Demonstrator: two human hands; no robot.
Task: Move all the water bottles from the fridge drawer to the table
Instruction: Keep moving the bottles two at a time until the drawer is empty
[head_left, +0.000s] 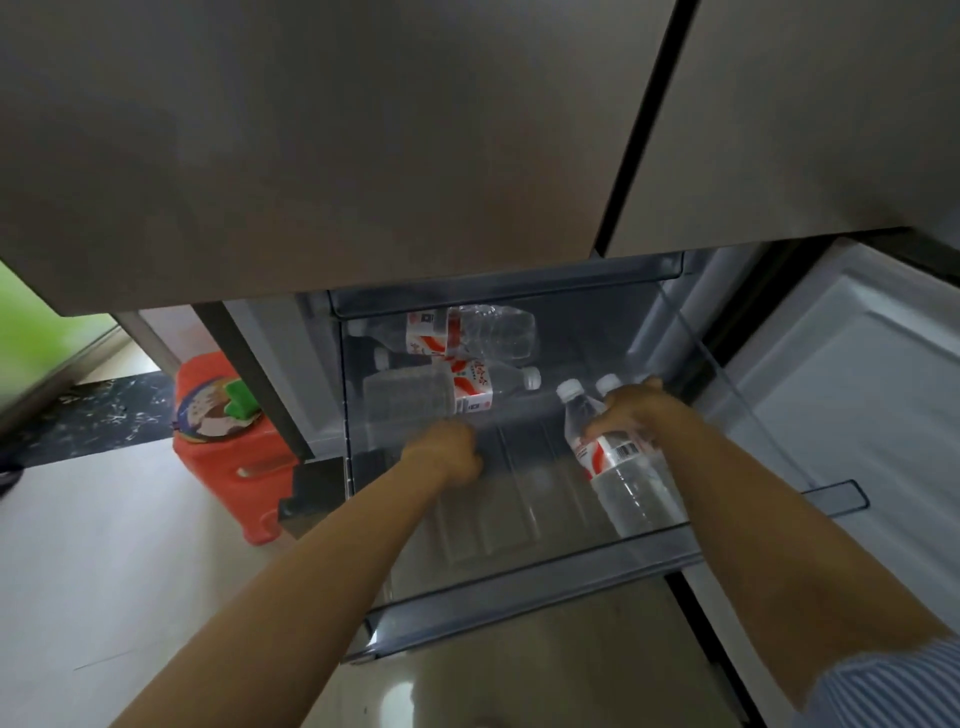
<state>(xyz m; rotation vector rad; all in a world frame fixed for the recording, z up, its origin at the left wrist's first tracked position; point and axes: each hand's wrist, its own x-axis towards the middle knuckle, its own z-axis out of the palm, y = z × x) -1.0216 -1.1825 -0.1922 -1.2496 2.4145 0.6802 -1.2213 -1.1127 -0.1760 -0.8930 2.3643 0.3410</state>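
Two bottles (618, 457) under right hand (631, 410)

The bottles (631, 480) are clear with white caps (570, 389) and white labels (608, 454) marked with red swooshes; one label carries a black barcode. The drawer (524, 592) is see-through with a smoky grey tint and a dark grey front rim. The fridge doors (322, 156) above are a matt brownish grey, split by a black seam. The open door (852, 395) on the right has a white lining. The stool (228, 441) is bright orange-red with a green patch and a multicoloured picture on top. The floor (104, 545) is pale beige, with a black strip speckled white. A sleeve (893, 691) shows fine blue and white stripes.
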